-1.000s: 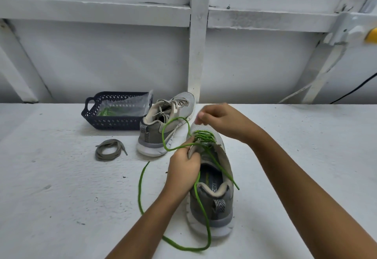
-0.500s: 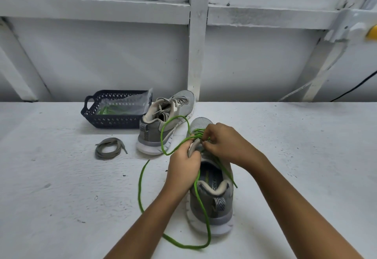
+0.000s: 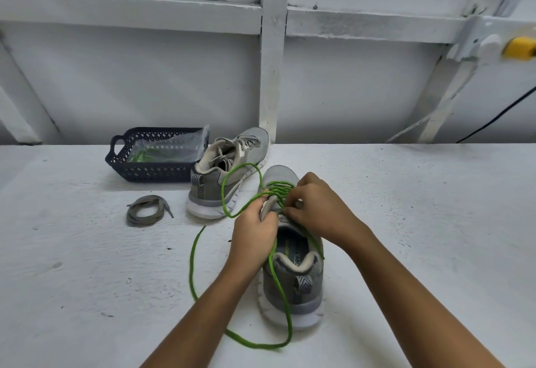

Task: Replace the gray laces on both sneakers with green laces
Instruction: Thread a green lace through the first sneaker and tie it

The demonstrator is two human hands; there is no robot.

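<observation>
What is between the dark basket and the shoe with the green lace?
The second sneaker, gray-laced, stands there; a loop of green lace crosses its near side. The head view shows it.

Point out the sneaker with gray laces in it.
The far sneaker beside the basket; the near sneaker carries a green lace.

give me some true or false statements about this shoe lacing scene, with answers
1. The left hand and right hand are both at the near sneaker. True.
2. The far sneaker already has green laces. False: its laces are gray.
3. A loose gray lace lies coiled on the table. True.
4. The basket holds nothing. False: a plastic bag lies in it.
5. The green lace is fully threaded. False: a long loop trails on the table.
</observation>
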